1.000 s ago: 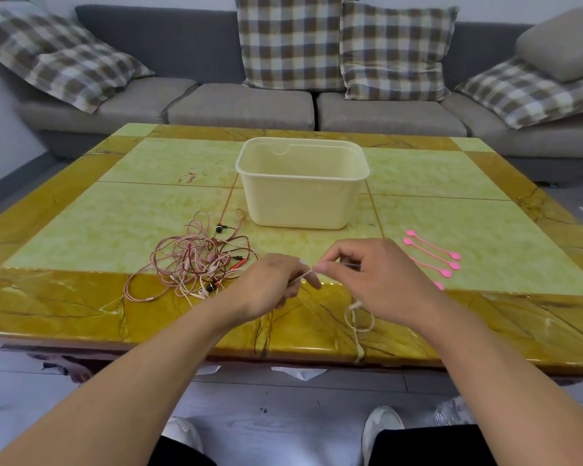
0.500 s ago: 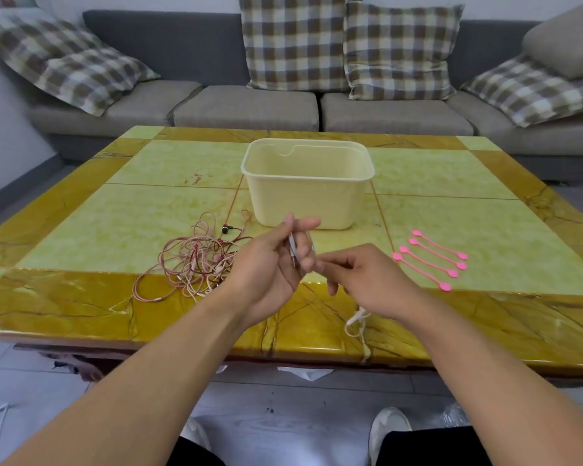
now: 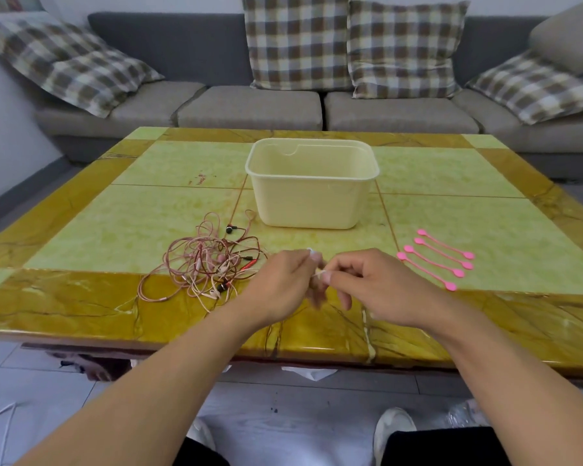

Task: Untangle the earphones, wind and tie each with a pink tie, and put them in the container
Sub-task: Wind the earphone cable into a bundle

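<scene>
White earphone cord (image 3: 318, 272) is pinched between my left hand (image 3: 283, 284) and right hand (image 3: 374, 287) over the table's (image 3: 81, 304) near edge, apparently for winding. Tangled pink earphones (image 3: 209, 260) lie left; pink ties (image 3: 434, 260) right; the container (image 3: 312, 183) sits beyond, empty.

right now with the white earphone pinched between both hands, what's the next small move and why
Probably keep winding the white earphone round the left hand fingers while the right hand feeds it. It is not yet a bundle, the four pink ties lie untouched to the right, and the container looks empty.
</scene>
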A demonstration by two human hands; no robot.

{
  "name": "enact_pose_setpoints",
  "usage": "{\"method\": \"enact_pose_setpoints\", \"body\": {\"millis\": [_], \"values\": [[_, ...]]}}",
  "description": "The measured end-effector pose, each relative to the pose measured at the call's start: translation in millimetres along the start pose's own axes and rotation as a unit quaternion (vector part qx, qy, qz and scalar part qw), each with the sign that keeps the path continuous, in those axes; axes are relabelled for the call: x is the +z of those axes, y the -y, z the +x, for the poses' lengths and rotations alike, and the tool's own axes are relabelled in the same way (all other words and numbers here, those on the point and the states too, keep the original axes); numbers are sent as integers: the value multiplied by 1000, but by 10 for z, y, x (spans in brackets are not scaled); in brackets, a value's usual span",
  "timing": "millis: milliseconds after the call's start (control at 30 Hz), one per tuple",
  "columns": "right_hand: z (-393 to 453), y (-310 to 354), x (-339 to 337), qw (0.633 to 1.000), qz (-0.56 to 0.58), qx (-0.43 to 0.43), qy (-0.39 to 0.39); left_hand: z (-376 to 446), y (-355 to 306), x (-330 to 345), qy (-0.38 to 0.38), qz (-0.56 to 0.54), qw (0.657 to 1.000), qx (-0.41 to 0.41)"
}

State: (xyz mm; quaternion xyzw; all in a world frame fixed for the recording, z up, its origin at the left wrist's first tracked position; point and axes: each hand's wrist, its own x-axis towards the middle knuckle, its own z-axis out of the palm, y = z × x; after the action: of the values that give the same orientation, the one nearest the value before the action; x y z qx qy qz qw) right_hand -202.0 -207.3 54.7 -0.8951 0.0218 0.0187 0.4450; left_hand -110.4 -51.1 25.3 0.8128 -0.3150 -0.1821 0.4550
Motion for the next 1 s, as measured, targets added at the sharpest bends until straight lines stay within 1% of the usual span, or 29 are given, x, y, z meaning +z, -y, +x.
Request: {"method": "enact_pose_setpoints", "body": {"millis": [67, 133, 200, 267, 400, 467, 500, 567, 667, 767, 833, 900, 933, 1000], "values": [[-14, -62, -85, 999, -7, 11, -31, -19, -29, -17, 29, 19, 999, -14], [-19, -132, -152, 998, -18, 14, -51, -28, -68, -63, 57, 3, 998, -30], [-14, -189, -205, 997, -18, 7, -78, -36, -114, -104, 98, -52, 993, -45], [-2, -220, -237, 995, -3, 4, -104, -39, -126, -141, 116, -116, 985, -50], [11, -232, -252, 994, 31, 18, -108, -21, -81, -182, 72, -170, 982, -45], [4, -233, -242, 993, 49, 22, -108, -13, -66, -182, 42, -151, 987, -38], [3, -229, -236, 991, 59, 20, -117, -13, -54, -181, 30, -129, 991, -33], [0, -197, -234, 983, 88, 12, -159, -20, -24, -180, 12, -98, 995, -27], [15, -172, -251, 965, 131, 21, -225, -14, 10, -196, -20, -91, 995, -22], [22, -169, -238, 956, 166, 42, -239, -19, 2, -213, -37, -90, 995, -12], [36, -165, -224, 947, 189, 69, -251, -26, -17, -211, -28, -112, 993, -5], [44, -178, -225, 949, 180, 88, -244, -22, -40, -209, -19, -154, 988, 2], [46, -189, -224, 957, 158, 93, -225, -17, -50, -213, -19, -183, 983, 5], [43, -226, -217, 977, 85, 105, -162, -12, -80, -226, -29, -250, 968, 4]]}}
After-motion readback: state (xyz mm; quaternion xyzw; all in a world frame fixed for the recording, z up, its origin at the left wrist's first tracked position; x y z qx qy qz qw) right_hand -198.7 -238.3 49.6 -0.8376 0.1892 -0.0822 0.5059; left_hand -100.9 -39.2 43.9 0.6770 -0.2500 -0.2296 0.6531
